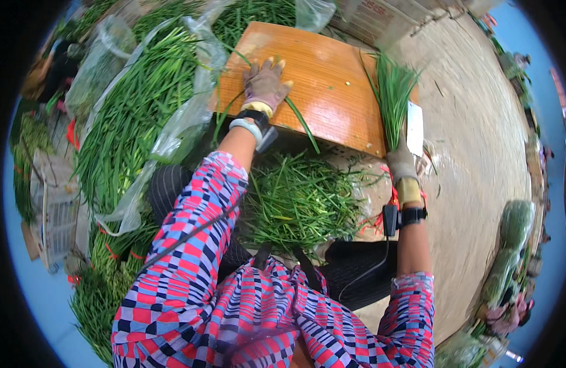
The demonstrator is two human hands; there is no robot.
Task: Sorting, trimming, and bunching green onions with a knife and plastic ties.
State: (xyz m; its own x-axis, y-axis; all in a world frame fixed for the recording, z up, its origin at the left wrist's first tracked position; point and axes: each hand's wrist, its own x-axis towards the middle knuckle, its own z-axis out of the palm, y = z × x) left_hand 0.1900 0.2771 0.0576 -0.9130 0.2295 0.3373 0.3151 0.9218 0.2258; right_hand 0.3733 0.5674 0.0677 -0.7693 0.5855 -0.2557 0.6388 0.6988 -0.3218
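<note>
My left hand (266, 84), in a work glove, lies with fingers spread on an orange-brown wooden board (323, 80). A few loose green stalks (302, 126) stick out from beneath and beside it. Beyond the board's right edge, my right hand (400, 162), also gloved, is closed round the lower end of a bunch of long chive-like greens (394, 92). Their leaf ends point away from me, partly over the board's right side. Right beside that hand is a white card (415, 129). Between my knees lies a loose heap of green stalks (301, 202).
At left, a clear plastic sheet (184, 129) holds a large pile of long greens (135, 110). A white crate (56, 208) stands farther left. Red ties (375, 224) lie near my right wrist. Wrapped bundles (510, 245) and people line the far right, across the concrete floor (473, 153).
</note>
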